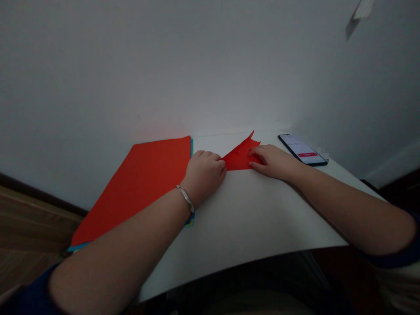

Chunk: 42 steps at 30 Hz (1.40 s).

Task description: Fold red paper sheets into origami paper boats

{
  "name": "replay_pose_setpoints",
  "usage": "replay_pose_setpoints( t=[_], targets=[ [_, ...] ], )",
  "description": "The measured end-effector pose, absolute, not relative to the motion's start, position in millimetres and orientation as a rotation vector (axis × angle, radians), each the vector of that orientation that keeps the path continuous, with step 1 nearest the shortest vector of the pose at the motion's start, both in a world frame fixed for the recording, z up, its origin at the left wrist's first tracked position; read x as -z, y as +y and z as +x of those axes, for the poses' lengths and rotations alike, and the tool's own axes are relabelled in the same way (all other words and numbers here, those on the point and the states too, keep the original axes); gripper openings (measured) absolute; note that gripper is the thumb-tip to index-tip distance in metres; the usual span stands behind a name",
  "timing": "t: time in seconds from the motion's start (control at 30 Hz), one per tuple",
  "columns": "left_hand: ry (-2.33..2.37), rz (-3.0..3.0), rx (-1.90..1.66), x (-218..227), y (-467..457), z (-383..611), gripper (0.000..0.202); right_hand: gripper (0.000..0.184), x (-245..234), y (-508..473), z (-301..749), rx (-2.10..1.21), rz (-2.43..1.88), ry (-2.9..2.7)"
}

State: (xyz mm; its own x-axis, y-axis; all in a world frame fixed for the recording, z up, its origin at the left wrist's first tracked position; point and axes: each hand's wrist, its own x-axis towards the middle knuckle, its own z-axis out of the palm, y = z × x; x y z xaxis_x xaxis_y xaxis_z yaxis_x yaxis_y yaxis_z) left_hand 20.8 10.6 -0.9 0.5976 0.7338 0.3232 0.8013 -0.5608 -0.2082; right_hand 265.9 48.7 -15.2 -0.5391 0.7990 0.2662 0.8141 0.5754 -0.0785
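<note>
Red paper (238,161) being folded, partly done
On the table (256,218), its point is being held by the curled left hand (205,173); its wider end, unflattened, is being touched by the parted right hand (271,160).

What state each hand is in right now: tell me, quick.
Left hand: curled at the narrow end of the folded red paper; whether it grips cannot be told.
Right hand: open, touching the paper toward its wider end.
</note>
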Motion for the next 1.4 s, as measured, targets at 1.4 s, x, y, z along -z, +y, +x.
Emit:
replay_pose_setpoints(
  t=[1.4],
  targets=[
    [-1.09, -2.834, 0.33, 9.6, 8.4, 26.8, 0.032, 0.031, -3.6, 30.3, 256.4, 0.362, -1.23, -2.784]
  ],
)
